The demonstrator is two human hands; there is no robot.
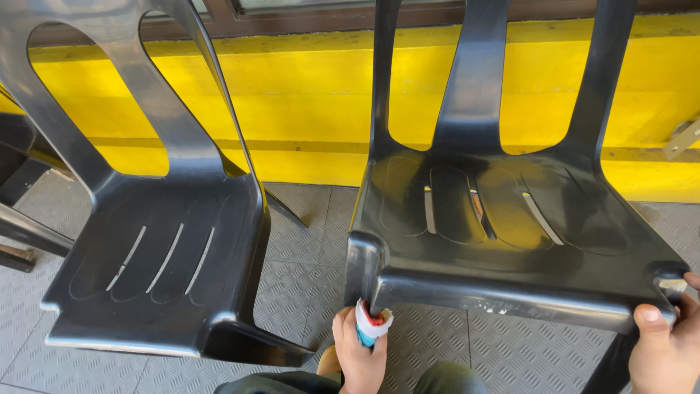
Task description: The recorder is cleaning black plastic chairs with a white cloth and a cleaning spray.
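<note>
Yellow wall behind, grey tiled floor. Two black chairs. Left hand grips rolled cloth against right chair near-left leg; right hand clasps near-right corner, steadying it.

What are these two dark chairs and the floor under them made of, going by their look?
Both the right chair and the left chair look like moulded plastic: glossy, seamless, with slotted seats. The floor seems to be grey textured tiles with a raised diamond pattern; the material is unclear.

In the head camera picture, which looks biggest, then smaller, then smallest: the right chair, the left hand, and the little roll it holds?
1. Right chair, by far the largest.
2. Left hand.
3. Roll, smallest, though the hand hides part of it.
</note>
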